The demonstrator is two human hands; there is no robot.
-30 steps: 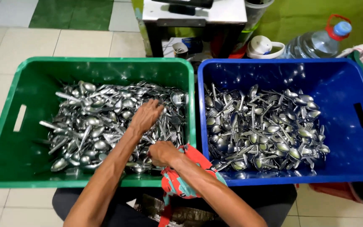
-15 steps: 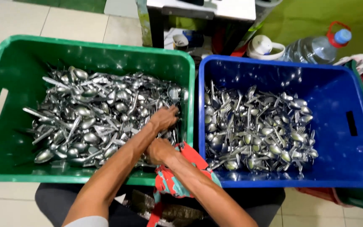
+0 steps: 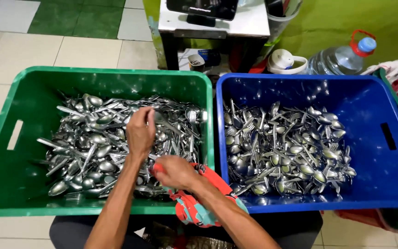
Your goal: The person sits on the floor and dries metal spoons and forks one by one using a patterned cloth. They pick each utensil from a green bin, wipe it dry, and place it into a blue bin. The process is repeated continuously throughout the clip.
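We note a green crate (image 3: 5,115) heaped with steel spoons (image 3: 93,143). Our left hand (image 3: 140,131) reaches into that heap, fingers pinching a spoon. Our right hand (image 3: 175,171) clutches a red patterned cloth (image 3: 199,207) at the crate's near rim. A blue crate (image 3: 392,184) of cutlery stands beside.

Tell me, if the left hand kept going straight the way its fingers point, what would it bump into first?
Probably more of the spoons heaped just beyond the left hand, then the far wall of the green crate. Depth is hard to judge from above.

Beige tile floor (image 3: 84,50) w/ green patch (image 3: 93,18); white-topped stand (image 3: 217,27); green wall (image 3: 346,18) behind.
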